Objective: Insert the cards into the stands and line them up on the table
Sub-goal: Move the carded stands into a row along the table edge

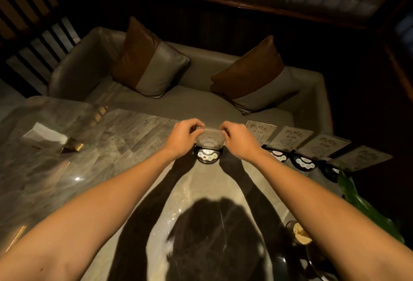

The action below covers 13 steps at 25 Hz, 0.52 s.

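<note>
Our left hand [184,136] and right hand [237,138] each pinched an upper corner of one card [210,138] between thumb and fingertips, one hand at either side, probably to keep it square as it went into its stand. The card stood nearly upright in the black round-based stand [207,155], which sat on the marble bench [67,168] directly ahead of us; how deep the card was seated, we could not tell. To the right, four more finished stands [279,154] with cards [290,138] ran in a row toward the bench's edge, so this one seemed placed to extend that line leftward. Far left lay a white tissue box [45,136]. Beyond the bench stood a sofa [178,99] with two cushions.
</note>
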Motion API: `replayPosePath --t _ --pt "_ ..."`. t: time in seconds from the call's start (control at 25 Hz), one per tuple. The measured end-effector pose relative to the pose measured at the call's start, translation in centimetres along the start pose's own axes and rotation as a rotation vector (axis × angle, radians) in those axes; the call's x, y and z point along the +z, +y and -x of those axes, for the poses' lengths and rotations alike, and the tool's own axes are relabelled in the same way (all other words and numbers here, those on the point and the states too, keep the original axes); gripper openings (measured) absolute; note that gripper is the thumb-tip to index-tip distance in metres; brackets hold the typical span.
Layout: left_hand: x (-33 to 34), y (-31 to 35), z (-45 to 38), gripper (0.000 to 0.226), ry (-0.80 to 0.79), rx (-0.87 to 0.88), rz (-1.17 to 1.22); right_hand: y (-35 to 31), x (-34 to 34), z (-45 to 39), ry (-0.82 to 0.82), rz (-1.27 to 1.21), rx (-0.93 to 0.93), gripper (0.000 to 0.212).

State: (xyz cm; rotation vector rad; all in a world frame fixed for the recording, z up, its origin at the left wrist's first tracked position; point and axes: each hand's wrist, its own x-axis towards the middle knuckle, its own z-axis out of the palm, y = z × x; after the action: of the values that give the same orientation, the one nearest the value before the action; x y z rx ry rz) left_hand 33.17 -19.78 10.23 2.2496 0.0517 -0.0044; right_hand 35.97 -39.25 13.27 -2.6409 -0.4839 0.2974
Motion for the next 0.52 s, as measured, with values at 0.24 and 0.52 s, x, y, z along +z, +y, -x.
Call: replayPosePath --t 0.24,0.52 --pt "2.3 -0.4 -4.2 0.012 -0.01 -0.027 0.0 2.6 -0.4 -3.1 0.009 0.071 0.039 0.024" --pt "3.3 0.1 -5.9 0.028 -0.069 -0.051 -0.048 4.1 0.3 -4.3 -0.006 0.021 0.069 0.034"
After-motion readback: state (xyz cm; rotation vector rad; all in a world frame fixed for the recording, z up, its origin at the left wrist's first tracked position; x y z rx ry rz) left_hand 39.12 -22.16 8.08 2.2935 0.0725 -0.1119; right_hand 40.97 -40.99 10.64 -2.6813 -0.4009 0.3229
